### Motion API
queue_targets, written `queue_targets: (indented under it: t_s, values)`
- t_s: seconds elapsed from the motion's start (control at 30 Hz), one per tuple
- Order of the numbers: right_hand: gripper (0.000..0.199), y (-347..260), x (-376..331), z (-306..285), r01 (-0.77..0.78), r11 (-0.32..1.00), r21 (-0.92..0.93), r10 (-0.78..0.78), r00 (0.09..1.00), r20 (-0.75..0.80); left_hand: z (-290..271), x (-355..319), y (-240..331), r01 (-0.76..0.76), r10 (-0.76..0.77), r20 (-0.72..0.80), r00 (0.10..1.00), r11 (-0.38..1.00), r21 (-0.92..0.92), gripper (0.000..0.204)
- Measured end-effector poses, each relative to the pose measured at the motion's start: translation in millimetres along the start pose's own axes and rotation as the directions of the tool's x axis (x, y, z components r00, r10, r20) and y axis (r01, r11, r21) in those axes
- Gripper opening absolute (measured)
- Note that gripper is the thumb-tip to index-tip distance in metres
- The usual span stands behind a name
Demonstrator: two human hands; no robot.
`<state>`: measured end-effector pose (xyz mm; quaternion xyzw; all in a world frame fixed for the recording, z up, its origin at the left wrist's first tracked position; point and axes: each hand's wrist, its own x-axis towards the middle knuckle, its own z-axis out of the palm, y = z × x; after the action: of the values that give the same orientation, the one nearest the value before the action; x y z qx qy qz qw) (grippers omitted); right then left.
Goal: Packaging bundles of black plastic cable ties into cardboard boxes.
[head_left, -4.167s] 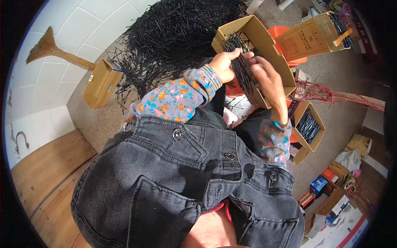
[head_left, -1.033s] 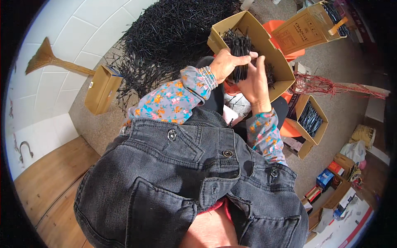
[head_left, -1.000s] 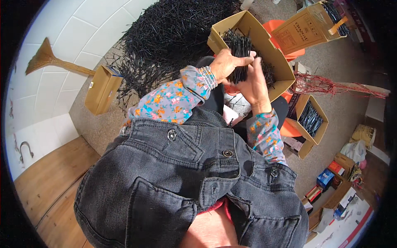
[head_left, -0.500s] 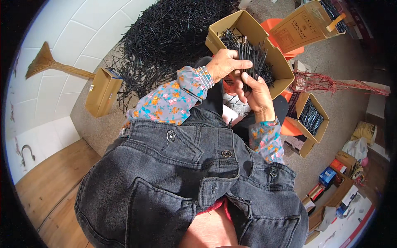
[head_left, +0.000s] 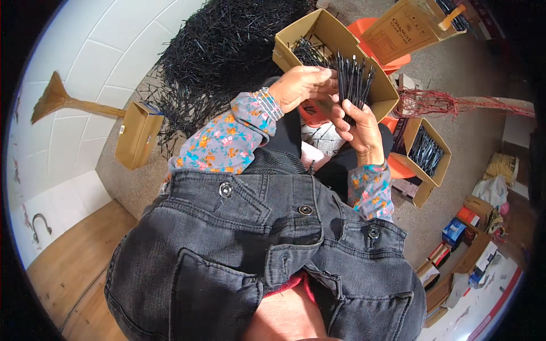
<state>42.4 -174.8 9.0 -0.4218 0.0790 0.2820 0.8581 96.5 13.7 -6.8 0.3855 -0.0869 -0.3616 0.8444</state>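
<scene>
An upright bundle of thin black sticks (head_left: 352,82), some with pale tips, stands in my right hand (head_left: 363,129), whose fingers and thumb wrap round its lower end. Just left of the bundle is my left hand (head_left: 300,87), its fingers stretched toward the sticks with nothing plainly held in them. Whether its fingertips touch the bundle is hard to see. Both hands are above the near side of a cardboard box (head_left: 300,33) that holds more loose black sticks (head_left: 311,52).
A big heap of black sticks (head_left: 222,45) covers the floor at the far left. Right of me are a smaller box (head_left: 442,165) of sticks and a bunch of red strands (head_left: 429,105). A straw broom (head_left: 54,101) and an upright narrow carton (head_left: 136,136) are at left.
My left hand has drawn back to the left; its thumb no longer lies across the bundle. The right hand keeps hold of the sticks. The whole view has shifted slightly.
</scene>
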Motion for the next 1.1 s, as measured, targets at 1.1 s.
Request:
queue_targets:
  t_s: [1.1]
  values:
    - [0.028, -55, -114, -385, -0.955, 0.157, -0.253, -0.713, 0.068, -0.698, -50, 1, -56, 0.222, 0.405, -0.073, 0.911, -0.333, 0.917, 0.023]
